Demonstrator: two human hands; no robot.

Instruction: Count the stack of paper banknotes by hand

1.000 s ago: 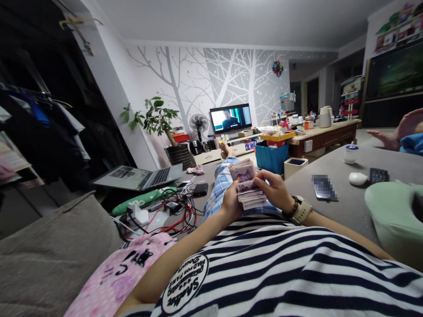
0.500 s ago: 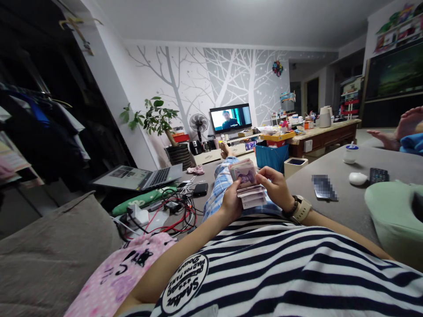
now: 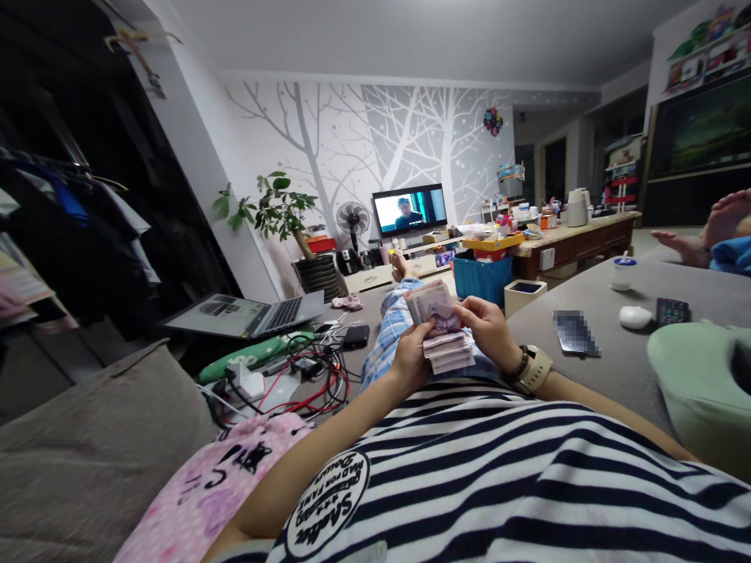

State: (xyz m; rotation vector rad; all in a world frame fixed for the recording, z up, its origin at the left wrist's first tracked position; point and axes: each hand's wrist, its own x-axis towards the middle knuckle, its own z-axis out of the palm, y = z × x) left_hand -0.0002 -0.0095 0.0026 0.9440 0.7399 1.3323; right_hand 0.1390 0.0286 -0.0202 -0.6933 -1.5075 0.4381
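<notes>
A stack of purplish banknotes [image 3: 431,305] is held over my lap, one part standing up and another part folded down toward me. My left hand [image 3: 411,356] is wrapped round the stack from the left, its thumb pressed on the face of the notes. With thumb and fingers pinched together, my right hand [image 3: 481,324] grips the right edge of an upper note. The lower notes [image 3: 450,353] fan out in layers below the left thumb. My left fingers behind the stack are hidden.
To the left lie a laptop [image 3: 252,317], tangled cables [image 3: 328,375] and a black box [image 3: 355,337]. On the right are a phone [image 3: 575,332], a white mouse [image 3: 635,317], a remote [image 3: 672,312], a small jar [image 3: 623,274] and a green neck pillow [image 3: 698,383]. Another person's bare feet [image 3: 727,223] show far right.
The upper note has bent downward under my left thumb, and the lower notes now sit more bunched together. My right hand has shifted only slightly.
</notes>
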